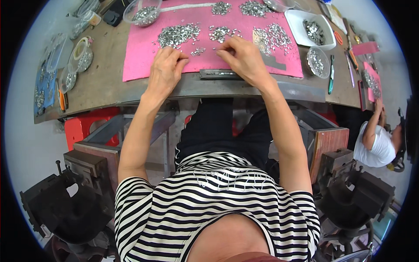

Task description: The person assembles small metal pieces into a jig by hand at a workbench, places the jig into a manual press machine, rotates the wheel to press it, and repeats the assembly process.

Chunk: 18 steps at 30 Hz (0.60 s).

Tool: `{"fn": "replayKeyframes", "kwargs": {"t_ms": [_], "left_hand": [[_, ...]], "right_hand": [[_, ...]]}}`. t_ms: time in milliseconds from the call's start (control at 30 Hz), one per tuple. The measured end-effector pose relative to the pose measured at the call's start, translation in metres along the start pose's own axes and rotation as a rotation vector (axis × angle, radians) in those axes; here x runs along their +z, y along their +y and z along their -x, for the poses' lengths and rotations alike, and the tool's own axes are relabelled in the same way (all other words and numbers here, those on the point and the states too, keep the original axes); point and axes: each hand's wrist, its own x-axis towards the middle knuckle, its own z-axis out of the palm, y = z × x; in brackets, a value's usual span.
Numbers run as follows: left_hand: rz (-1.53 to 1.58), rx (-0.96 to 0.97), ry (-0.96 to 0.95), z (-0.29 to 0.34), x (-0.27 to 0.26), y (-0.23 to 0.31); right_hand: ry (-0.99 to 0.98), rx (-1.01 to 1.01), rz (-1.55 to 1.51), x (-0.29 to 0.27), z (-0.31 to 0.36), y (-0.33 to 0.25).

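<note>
So, two bare hands are seen working over a pink mat (136,61) on the bench (104,87), and it's pretty much covered in tiny silver metal bits. The left hand (166,70) is held palm down at the near edge of the big left pile (179,35), fingers bunched and curled, thumb angled off to the right. Whether anything is pinched there can't be told, since the fingertips are mostly hidden. The right hand (244,61) is set just below the smaller middle pile (220,32), index finger bent toward the thumb; again, no telling if a bit is gripped between them.

A little cluster (197,51) of the same bits is left lying between the hands. Nearer, a black bar (209,76) is laid along the mat's near edge, with some silver showing in its slot, and its right end is passed over by the right wrist.

Another pile (278,37) is spread on the mat's right side. More bits are kept in a white tray (291,25) at far right and a round clear tub (324,75) nearer. Off right, a co-worker in a white shirt (374,145) can be spotted.
</note>
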Motion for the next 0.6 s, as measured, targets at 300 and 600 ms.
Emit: {"fn": "replayKeyframes", "kwargs": {"t_ms": [300, 600], "left_hand": [[-0.196, 0.118, 0.040, -0.005, 0.009, -0.009], [-0.152, 0.108, -0.029, -0.007, 0.001, -0.004]], "right_hand": [[-0.029, 0.133, -0.103, -0.023, 0.063, -0.001], [0.065, -0.032, 0.092, -0.014, 0.067, 0.002]]}}
